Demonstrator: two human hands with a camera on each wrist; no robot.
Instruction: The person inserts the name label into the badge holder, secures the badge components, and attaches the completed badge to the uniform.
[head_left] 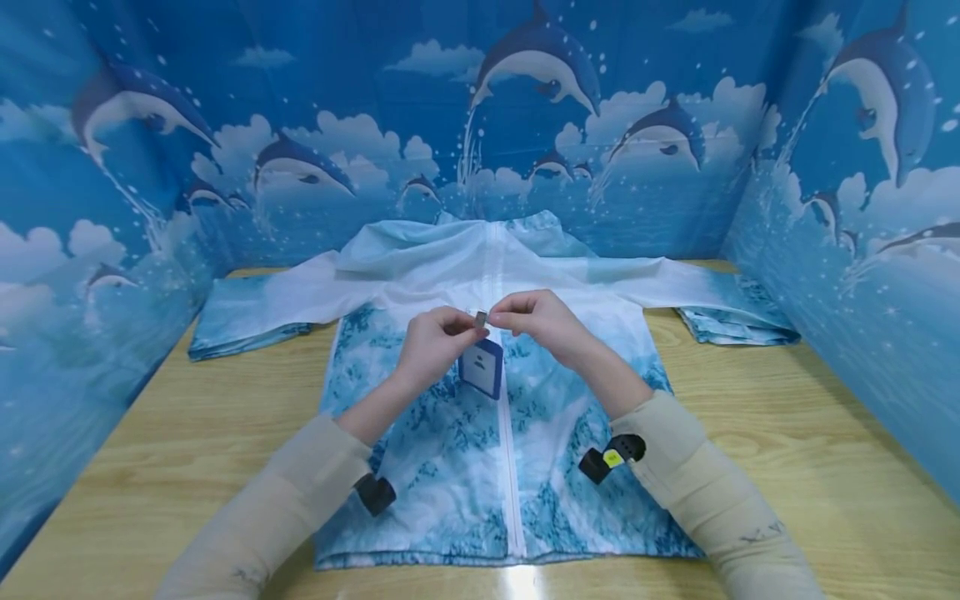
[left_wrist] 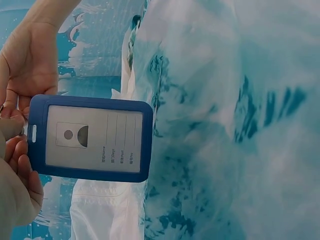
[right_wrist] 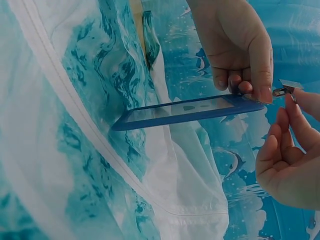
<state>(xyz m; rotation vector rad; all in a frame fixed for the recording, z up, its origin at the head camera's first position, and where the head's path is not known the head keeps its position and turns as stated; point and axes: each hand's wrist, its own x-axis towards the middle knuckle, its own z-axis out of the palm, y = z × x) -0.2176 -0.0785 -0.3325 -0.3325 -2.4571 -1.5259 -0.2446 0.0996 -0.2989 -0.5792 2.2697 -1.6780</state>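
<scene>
Both hands meet over a blue-and-white tie-dye zip jacket (head_left: pixel 427 467) spread on the table, sleeves out to the sides. My left hand (head_left: pixel 438 342) pinches the strap end of a blue-framed ID badge (left_wrist: pixel 95 138), right at its slotted top edge. The badge hangs down in front of the jacket's zipper (head_left: pixel 510 467), its card printed with a portrait outline and lines. Thumb and fingertips of my right hand (head_left: pixel 543 325) pinch the small metal clip (right_wrist: pixel 281 91) above the badge. The right wrist view shows the badge nearly edge-on.
The jacket's left sleeve end (head_left: pixel 247 321) and right sleeve end (head_left: pixel 738 321) lie folded on the wooden table (head_left: pixel 217 450). Dolphin-printed curtains (head_left: pixel 360 92) stand along the back and both sides. Each wrist carries a small black camera (head_left: pixel 375 494).
</scene>
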